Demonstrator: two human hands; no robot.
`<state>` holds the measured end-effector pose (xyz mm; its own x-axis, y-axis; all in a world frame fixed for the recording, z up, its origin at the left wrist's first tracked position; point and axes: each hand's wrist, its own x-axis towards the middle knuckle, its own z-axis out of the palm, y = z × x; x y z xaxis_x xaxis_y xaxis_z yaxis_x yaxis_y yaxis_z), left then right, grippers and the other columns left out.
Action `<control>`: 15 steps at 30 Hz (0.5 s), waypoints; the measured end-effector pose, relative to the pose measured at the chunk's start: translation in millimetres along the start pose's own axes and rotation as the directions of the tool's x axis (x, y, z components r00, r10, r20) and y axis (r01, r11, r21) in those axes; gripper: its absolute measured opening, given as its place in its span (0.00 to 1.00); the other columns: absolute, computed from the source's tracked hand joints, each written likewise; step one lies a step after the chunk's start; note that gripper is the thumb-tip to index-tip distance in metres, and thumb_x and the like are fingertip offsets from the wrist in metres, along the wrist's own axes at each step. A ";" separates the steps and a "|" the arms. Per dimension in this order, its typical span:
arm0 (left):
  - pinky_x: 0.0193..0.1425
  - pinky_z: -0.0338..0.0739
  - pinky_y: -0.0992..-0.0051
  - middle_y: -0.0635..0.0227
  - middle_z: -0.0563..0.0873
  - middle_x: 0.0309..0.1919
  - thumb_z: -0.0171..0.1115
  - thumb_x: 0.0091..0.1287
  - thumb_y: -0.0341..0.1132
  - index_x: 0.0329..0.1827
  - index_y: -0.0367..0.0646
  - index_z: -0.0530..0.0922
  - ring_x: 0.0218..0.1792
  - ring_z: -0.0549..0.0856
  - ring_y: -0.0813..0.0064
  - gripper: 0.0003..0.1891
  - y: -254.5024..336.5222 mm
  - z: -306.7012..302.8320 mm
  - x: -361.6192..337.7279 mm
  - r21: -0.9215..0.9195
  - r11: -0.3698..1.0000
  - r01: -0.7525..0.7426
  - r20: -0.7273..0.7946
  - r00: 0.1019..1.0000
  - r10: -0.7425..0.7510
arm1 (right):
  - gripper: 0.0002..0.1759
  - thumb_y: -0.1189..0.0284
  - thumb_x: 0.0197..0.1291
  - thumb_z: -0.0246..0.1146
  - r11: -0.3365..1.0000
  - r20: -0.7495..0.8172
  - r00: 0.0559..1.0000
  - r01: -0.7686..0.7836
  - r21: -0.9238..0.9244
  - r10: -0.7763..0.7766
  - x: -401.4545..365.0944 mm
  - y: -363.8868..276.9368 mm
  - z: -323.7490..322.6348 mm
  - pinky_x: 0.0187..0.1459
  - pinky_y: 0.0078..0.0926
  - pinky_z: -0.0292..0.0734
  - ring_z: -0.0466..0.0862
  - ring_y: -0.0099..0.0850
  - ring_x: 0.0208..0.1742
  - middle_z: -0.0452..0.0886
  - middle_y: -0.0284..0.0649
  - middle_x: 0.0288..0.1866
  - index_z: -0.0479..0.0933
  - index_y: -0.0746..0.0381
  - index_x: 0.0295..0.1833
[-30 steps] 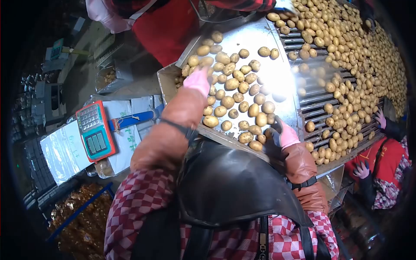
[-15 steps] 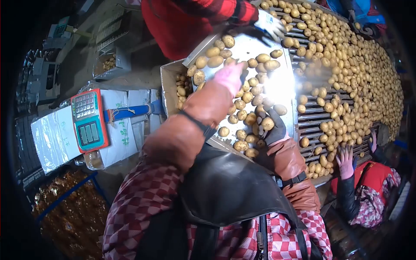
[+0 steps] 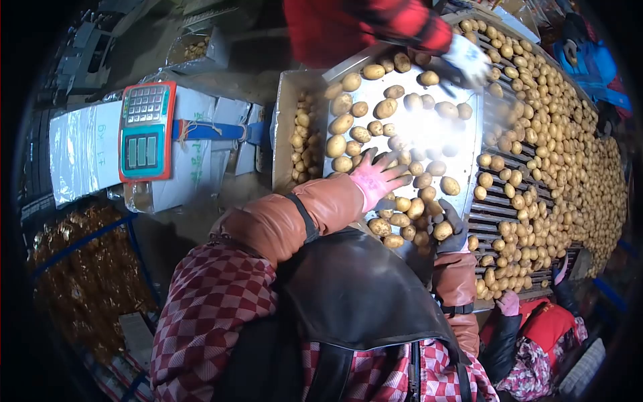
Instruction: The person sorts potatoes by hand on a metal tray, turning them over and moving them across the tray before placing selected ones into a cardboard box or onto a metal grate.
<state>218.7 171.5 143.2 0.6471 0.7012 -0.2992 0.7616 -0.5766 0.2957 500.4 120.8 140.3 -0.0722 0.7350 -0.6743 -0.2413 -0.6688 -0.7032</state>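
Potatoes point(image 3: 386, 108) are spread over a shiny metal tray point(image 3: 472, 144) in front of me. My left hand point(image 3: 379, 179), in a pink glove with dark fingers, is spread flat over the tray's near part, fingertips among the potatoes. To its right, my right hand point(image 3: 454, 226) in a dark grey glove curls around a potato point(image 3: 443, 231) by the tray's near right corner. Several more potatoes point(image 3: 400, 220) lie between my two hands. Glare whitens the tray's middle and partly hides the potatoes there.
A cardboard box point(image 3: 287, 127) of potatoes adjoins the tray's left side. Right of it, slatted rollers point(image 3: 492, 221) carry many potatoes. A co-worker's white-gloved hand point(image 3: 467, 61) reaches over the far edge; another person point(image 3: 539, 335) is at lower right. A scale display point(image 3: 144, 130) stands left.
My left hand has come nearer and opened out flat. My right hand still has a potato. The view has shifted, and the co-worker's white glove has moved along the tray's far edge.
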 end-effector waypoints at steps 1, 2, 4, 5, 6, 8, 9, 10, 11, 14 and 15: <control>0.74 0.57 0.38 0.66 0.65 0.78 0.69 0.55 0.34 0.77 0.60 0.65 0.81 0.55 0.55 0.42 -3.2 0.1 0.0 -0.002 1.000 0.002 -0.002 1.000 -0.002 | 0.23 0.77 0.74 0.51 1.000 0.001 1.000 0.000 -0.003 0.000 0.3 -2.1 0.4 0.51 0.23 0.80 0.82 0.28 0.49 0.82 0.39 0.51 0.68 0.64 0.72; 0.75 0.57 0.39 0.65 0.66 0.78 0.69 0.55 0.35 0.76 0.60 0.67 0.81 0.57 0.55 0.40 -11.5 -1.0 1.9 0.059 0.995 0.076 0.096 0.992 -0.081 | 0.22 0.76 0.74 0.52 0.999 0.010 1.000 -0.017 -0.033 0.018 -0.2 -5.4 0.5 0.48 0.23 0.81 0.82 0.28 0.47 0.81 0.39 0.50 0.69 0.64 0.71; 0.76 0.55 0.40 0.66 0.67 0.76 0.69 0.57 0.36 0.72 0.59 0.71 0.78 0.62 0.56 0.36 -42.8 10.3 -2.5 0.018 0.973 0.229 -0.011 0.973 -0.229 | 0.22 0.70 0.75 0.54 0.995 0.035 0.997 -0.069 0.075 0.067 -2.2 -5.3 -13.1 0.39 0.25 0.81 0.82 0.29 0.38 0.81 0.37 0.43 0.71 0.64 0.70; 0.76 0.55 0.40 0.67 0.69 0.75 0.69 0.58 0.36 0.70 0.59 0.72 0.77 0.64 0.56 0.34 -60.5 26.7 -12.7 -0.109 0.952 0.286 -0.198 0.932 -0.302 | 0.22 0.68 0.75 0.54 0.993 0.003 0.999 -0.054 0.101 0.054 -6.1 -9.3 -15.2 0.35 0.26 0.80 0.81 0.30 0.33 0.80 0.36 0.37 0.71 0.65 0.70; 0.75 0.56 0.41 0.65 0.70 0.74 0.67 0.59 0.35 0.71 0.58 0.72 0.77 0.64 0.56 0.32 -63.2 32.3 -18.2 -0.087 0.907 0.412 -0.246 0.873 -0.420 | 0.21 0.69 0.75 0.55 0.998 -0.014 1.000 -0.021 0.055 0.022 -3.1 -8.4 -27.0 0.40 0.26 0.80 0.82 0.30 0.37 0.81 0.37 0.41 0.73 0.65 0.68; 0.74 0.59 0.43 0.62 0.72 0.72 0.64 0.62 0.35 0.69 0.58 0.73 0.76 0.65 0.58 0.29 -41.7 9.1 -25.1 -0.177 0.850 0.497 -0.424 0.741 -0.521 | 0.19 0.75 0.72 0.56 0.992 -0.181 0.975 0.126 -0.009 -0.125 1.2 11.5 -50.9 0.43 0.27 0.81 0.82 0.30 0.39 0.83 0.39 0.44 0.76 0.66 0.66; 0.74 0.59 0.43 0.62 0.72 0.72 0.64 0.62 0.35 0.69 0.58 0.73 0.76 0.65 0.58 0.29 -22.5 -5.6 -16.4 -0.166 0.870 0.465 -0.428 0.761 -0.488 | 0.20 0.77 0.69 0.60 0.949 -0.230 0.940 0.195 -0.248 -0.253 8.3 22.5 -71.4 0.46 0.26 0.80 0.83 0.28 0.43 0.84 0.40 0.45 0.76 0.66 0.66; 0.74 0.59 0.43 0.62 0.71 0.72 0.64 0.62 0.34 0.69 0.58 0.74 0.76 0.64 0.58 0.28 0.3 -15.8 -2.6 -0.071 0.938 0.341 -0.090 0.934 -0.346 | 0.22 0.77 0.68 0.62 0.911 -0.339 0.903 0.118 -0.395 -0.264 3.2 17.8 -63.3 0.48 0.26 0.80 0.83 0.28 0.46 0.84 0.41 0.48 0.75 0.66 0.67; 0.74 0.59 0.43 0.62 0.71 0.73 0.63 0.61 0.34 0.68 0.58 0.75 0.77 0.64 0.59 0.28 18.0 -17.7 2.9 -0.021 0.982 0.187 0.278 0.945 -0.174 | 0.23 0.77 0.67 0.64 0.854 -0.440 0.854 0.010 -0.521 -0.278 -3.4 11.6 -52.7 0.51 0.25 0.80 0.83 0.28 0.49 0.85 0.42 0.51 0.75 0.66 0.67; 0.77 0.57 0.43 0.62 0.72 0.72 0.64 0.57 0.32 0.66 0.61 0.77 0.78 0.63 0.58 0.30 14.1 20.4 -1.2 0.144 0.876 -0.461 0.028 0.886 0.462 | 0.37 0.76 0.62 0.68 0.754 -0.441 0.856 -0.096 -0.650 -0.271 -3.8 31.9 -68.2 0.54 0.28 0.78 0.84 0.31 0.51 0.85 0.45 0.55 0.67 0.56 0.77; 0.78 0.55 0.42 0.60 0.69 0.74 0.65 0.54 0.29 0.66 0.58 0.76 0.78 0.63 0.54 0.31 -3.3 33.0 -2.8 0.089 0.913 -0.399 -0.026 0.915 0.403 | 0.39 0.75 0.61 0.70 0.666 -0.414 0.861 -0.126 -0.736 -0.294 -15.7 21.6 -57.9 0.58 0.30 0.78 0.83 0.35 0.55 0.83 0.47 0.59 0.66 0.54 0.78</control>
<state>215.6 157.6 113.1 0.8978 0.4204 -0.1310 0.4400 -0.8435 0.3080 552.3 88.3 122.6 0.4092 0.7838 -0.4671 0.5604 -0.6199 -0.5492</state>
